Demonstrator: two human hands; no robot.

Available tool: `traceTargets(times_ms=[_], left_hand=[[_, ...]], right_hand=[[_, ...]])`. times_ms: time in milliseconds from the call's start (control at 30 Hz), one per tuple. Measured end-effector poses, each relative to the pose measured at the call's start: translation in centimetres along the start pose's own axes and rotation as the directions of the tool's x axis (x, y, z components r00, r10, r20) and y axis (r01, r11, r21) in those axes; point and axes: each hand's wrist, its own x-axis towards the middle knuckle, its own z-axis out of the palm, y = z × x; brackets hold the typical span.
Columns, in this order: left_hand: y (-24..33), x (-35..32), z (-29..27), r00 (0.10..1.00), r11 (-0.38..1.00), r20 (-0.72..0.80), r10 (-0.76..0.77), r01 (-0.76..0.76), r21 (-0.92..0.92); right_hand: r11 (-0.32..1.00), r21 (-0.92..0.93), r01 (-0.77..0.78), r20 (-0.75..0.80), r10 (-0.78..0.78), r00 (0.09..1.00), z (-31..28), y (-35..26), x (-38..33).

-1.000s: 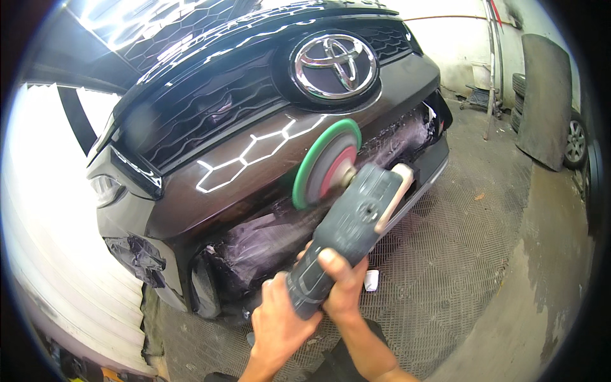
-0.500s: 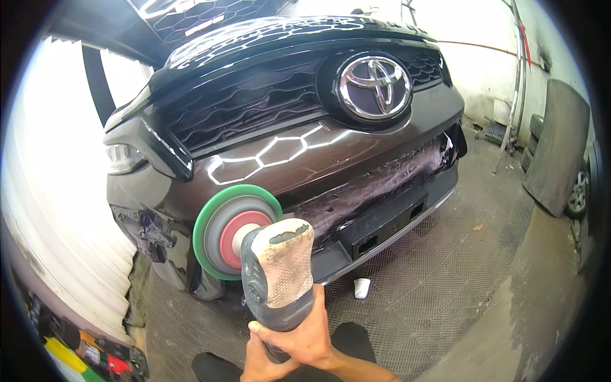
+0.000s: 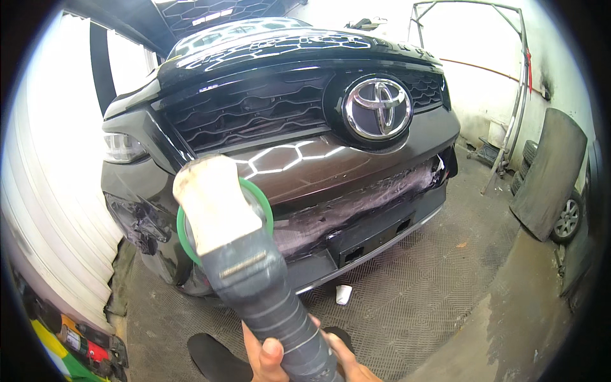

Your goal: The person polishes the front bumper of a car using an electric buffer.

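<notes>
My left hand [image 3: 266, 364] and my right hand [image 3: 349, 358] close around the dark, ribbed body of a polisher [image 3: 283, 302] from either side. The tool rises away from me, its worn cream-coloured head [image 3: 213, 204] partly covering a round pad with a green rim [image 3: 266, 213]. Behind the pad lies the left part of a dark brown car bumper [image 3: 305, 162]; whether the two touch I cannot tell. Ceiling lights reflect as bright hexagons in the glossy paint. A scuffed, pale purplish strip [image 3: 375, 197] runs across the lower bumper, and most of both palms is hidden.
A small white cup [image 3: 344, 294] stands on the ribbed floor mat [image 3: 401, 299] below the bumper. White corrugated panelling [image 3: 57, 184] lines the left. Toward the right are a curved dark panel [image 3: 550, 172], a wheel [image 3: 566, 218] and a metal frame [image 3: 519, 83]. Bottles and tools [image 3: 86, 347] lie lower left.
The polisher has turned so its long body points toward me, and its head has moved up and left. Both hands have shifted lower in view, still gripping it.
</notes>
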Motion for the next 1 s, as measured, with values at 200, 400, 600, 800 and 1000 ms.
traceTargets(times_ms=[200, 400, 600, 800, 1000], left_hand=[[0.4, 2.1, 5.0, 0.999, 0.999, -0.047, 0.015, -0.017, -0.039], [0.3, 4.4, 10.6, 0.961, 0.948, 0.277, -0.017, 0.104, -0.301], [-1.4, 4.5, 14.1, 0.881, 0.900, 0.465, -0.082, 0.266, -0.345], [-0.4, 5.7, 14.0, 0.872, 0.900, 0.483, -0.076, 0.269, -0.344], [0.4, 6.8, 9.8, 0.934, 0.922, 0.357, -0.018, 0.154, -0.356]], right_hand=[[0.993, -0.045, -0.106, -0.263, 0.091, 0.960, -2.1, -2.3, -3.2], [0.973, -0.167, -0.160, -0.628, 0.020, 0.778, -3.3, -5.1, -4.2], [0.948, -0.202, -0.247, -0.813, -0.022, 0.581, -2.0, -6.4, -5.0], [0.953, -0.151, -0.263, -0.803, 0.036, 0.594, -2.5, -8.7, -4.7], [0.964, -0.112, -0.243, -0.728, 0.086, 0.680, -2.2, -7.2, -3.4]])
